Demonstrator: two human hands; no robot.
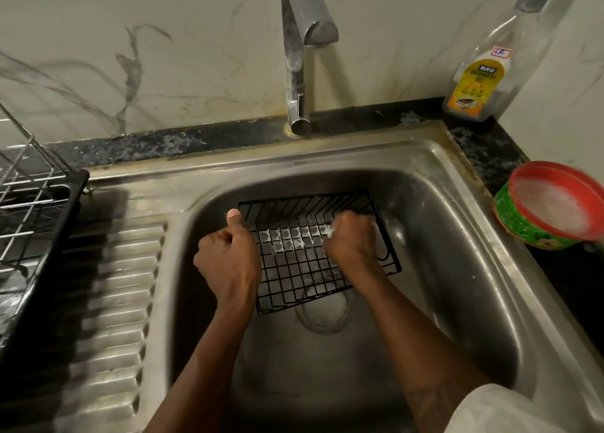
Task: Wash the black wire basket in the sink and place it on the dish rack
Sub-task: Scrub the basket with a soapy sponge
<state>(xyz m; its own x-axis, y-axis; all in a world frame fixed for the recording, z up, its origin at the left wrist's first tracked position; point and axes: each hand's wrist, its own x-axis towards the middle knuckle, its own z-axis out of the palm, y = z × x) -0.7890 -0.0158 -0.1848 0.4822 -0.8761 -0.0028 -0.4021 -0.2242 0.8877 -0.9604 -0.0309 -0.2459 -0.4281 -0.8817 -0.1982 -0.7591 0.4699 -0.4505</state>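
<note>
Head view, basket: black wire basket (294, 269) held tilted in the sink (457, 236), suds on its mesh
Left hand (228, 259): clamped on the basket's left edge, thumb raised
Right hand (351, 243): clenched round a pale wad (332, 232), pressed to the mesh

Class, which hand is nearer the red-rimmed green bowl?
Right. The right hand, clutching a whitish pad inside the wire basket, is left of the bowl; the left hand grips the basket's opposite edge, farther off.
</note>
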